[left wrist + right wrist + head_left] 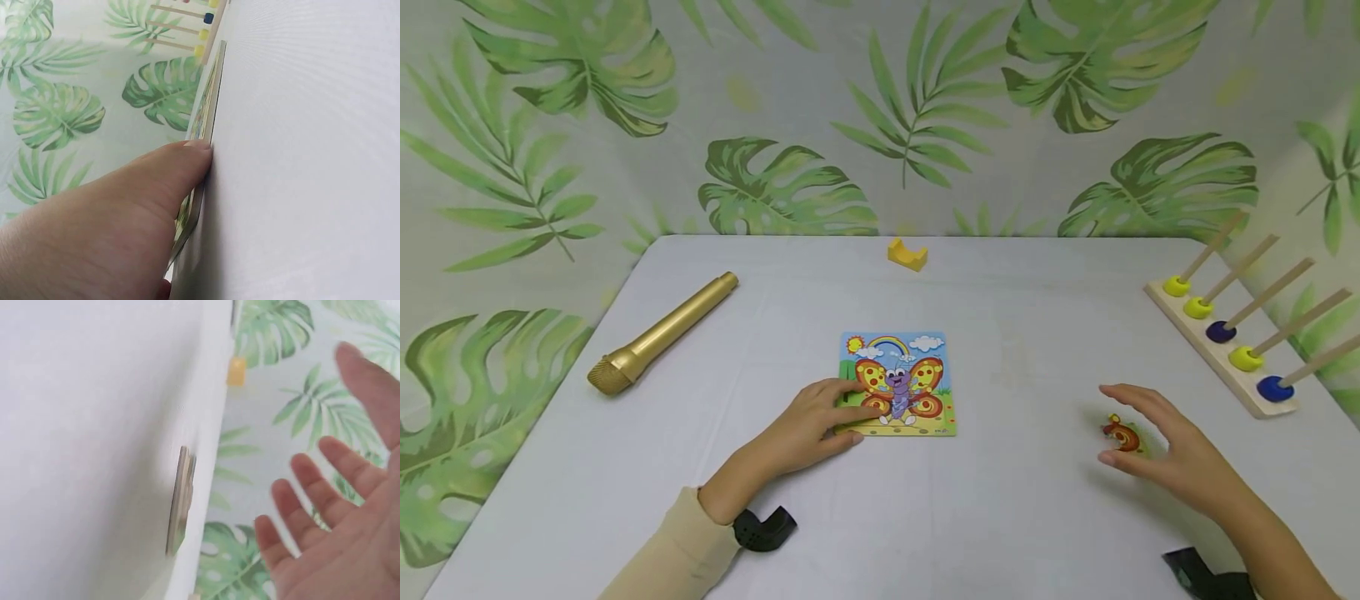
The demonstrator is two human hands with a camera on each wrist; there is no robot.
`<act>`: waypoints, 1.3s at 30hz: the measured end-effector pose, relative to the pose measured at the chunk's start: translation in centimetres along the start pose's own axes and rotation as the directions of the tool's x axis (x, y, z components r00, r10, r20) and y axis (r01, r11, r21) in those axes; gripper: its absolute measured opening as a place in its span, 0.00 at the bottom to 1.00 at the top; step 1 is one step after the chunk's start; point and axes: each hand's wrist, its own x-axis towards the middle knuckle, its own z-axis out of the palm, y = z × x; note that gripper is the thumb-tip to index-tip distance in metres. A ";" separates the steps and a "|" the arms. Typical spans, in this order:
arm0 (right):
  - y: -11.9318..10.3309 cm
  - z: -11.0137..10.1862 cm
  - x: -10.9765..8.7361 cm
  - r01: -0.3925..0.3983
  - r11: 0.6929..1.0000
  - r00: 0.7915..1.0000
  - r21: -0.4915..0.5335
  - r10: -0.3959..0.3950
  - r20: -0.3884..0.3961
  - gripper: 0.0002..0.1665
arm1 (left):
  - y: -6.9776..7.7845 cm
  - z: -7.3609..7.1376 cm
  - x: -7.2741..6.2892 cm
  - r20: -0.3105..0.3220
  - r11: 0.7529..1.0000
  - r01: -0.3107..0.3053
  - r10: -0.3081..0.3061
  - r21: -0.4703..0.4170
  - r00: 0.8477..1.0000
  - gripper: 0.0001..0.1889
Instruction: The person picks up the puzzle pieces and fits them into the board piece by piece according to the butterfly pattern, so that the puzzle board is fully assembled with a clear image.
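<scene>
A square butterfly puzzle (917, 425) lies flat in the middle of the white table. My left hand (808, 425) rests on its left side, fingers stretched over the picture. In the left wrist view the left thumb (187, 156) touches the puzzle's edge (215, 87). At the right, a small pile of puzzle pieces (1124, 437) in red, orange and green lies on the table. My right hand (1187, 458) hovers around this pile with thumb and fingers spread apart and nothing between them. The right wrist view shows the pieces (180, 503) edge-on, stacked, apart from the right hand (337, 519).
A gold microphone (662, 333) lies at the left. A yellow curved block (907, 254) sits near the back edge. On the right stands a wooden peg rack (1217, 354) with yellow and blue beads on its rods. Leaf-patterned cloth (925, 125) hangs behind the table.
</scene>
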 end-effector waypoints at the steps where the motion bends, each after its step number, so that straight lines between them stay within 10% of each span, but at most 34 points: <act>1: 0.4 -0.1 -0.3 -0.008 1.000 1.000 0.000 0.008 0.009 0.44 | 0.0 0.0 0.0 0.001 1.000 0.001 -0.001 -0.001 1.000 0.19; 11: 4.5 -0.2 -1.6 0.009 0.994 0.997 -0.111 0.000 0.081 0.45 | 0.2 0.0 0.1 0.012 1.000 0.008 -0.008 0.001 1.000 0.19; 25: 4.4 -0.1 -1.5 -0.030 0.973 0.995 -0.228 0.050 0.084 0.35 | 0.2 0.0 0.1 0.003 1.000 0.012 -0.012 0.001 1.000 0.19; 39: 4.2 0.7 -1.2 0.134 0.973 0.989 -0.188 -0.144 -0.039 0.24 | 0.2 0.0 -0.1 -0.003 1.000 0.016 -0.016 -0.008 1.000 0.19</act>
